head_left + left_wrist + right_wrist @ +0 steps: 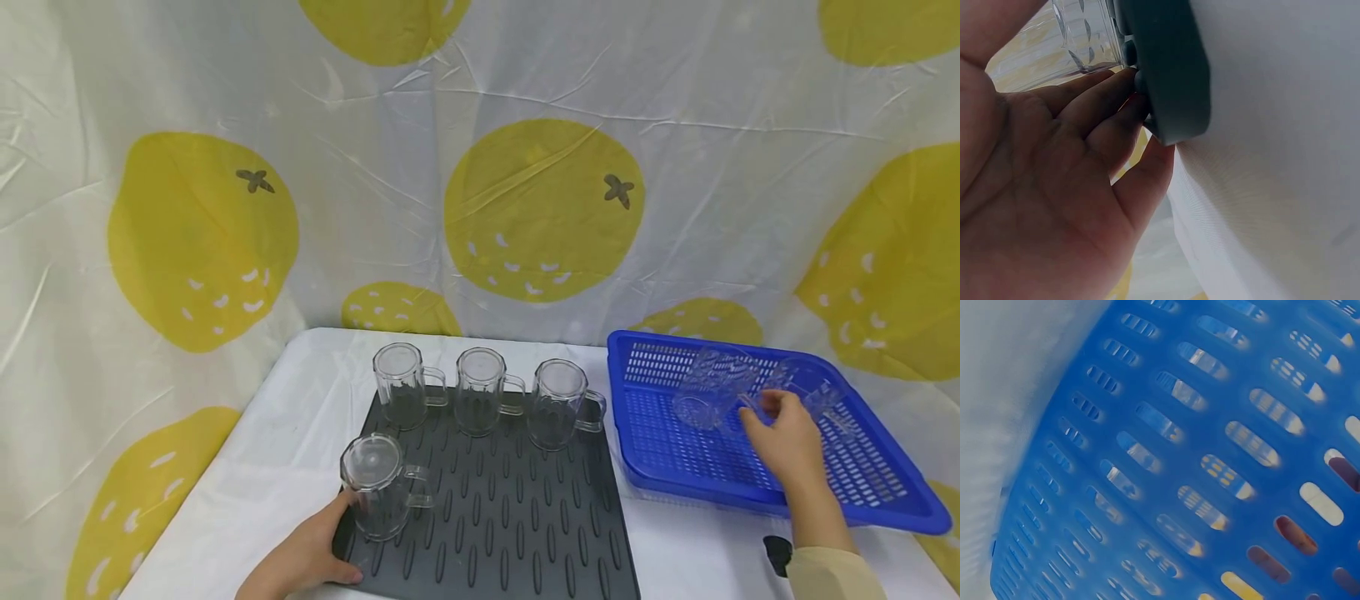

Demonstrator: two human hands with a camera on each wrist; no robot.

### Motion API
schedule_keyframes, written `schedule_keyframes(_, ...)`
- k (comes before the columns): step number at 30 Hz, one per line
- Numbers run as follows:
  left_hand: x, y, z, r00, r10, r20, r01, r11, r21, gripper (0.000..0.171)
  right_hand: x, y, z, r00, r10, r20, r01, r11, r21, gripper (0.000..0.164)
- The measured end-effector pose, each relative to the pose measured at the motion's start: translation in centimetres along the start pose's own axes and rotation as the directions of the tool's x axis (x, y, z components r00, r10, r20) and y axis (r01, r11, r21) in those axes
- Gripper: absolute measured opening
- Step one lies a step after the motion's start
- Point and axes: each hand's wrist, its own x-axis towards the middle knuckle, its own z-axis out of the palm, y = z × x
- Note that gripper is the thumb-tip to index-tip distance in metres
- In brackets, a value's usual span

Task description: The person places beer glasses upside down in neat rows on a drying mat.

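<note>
A creased white sheet point(367, 200) forms the backdrop, spanning from 9 o'clock through 12 o'clock to 3 o'clock in the head view. Large yellow fruit prints point(543, 217) repeat across its surface. Two prints, at 1 o'clock and 9 o'clock, bear a dark four-lobed mark point(618, 191). A vertical fold line point(433, 167) runs at 11 o'clock. The bench point(262, 450), covered in white, extends toward 6 o'clock; its far corner sits at 9 o'clock. Illumination is diffuse, with pale sheen along the creases.
</note>
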Motion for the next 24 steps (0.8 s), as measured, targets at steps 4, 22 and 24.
schedule_keyframes(4,0.1,0.0,0.0,1.0,-0.009,0.008,0.009,1.0,-0.012,0.113,0.3,0.1,-0.1,0.997,0.042,0.06,-0.041,0.999,-0.004,0.06)
schedule_keyframes(22,0.0,0.1,0.1,0.999,-0.049,0.001,0.049,0.999,-0.008,0.115,1.3,0.7,0.1,0.986,0.02,0.168,-0.01,0.998,-0.061,0.056)
schedule_keyframes(24,0.0,0.0,0.1,0.999,-0.039,0.0,0.039,0.999,-0.006,0.114,1.3,0.7,0.1,0.987,0.008,0.159,0.003,0.998,-0.068,0.055)
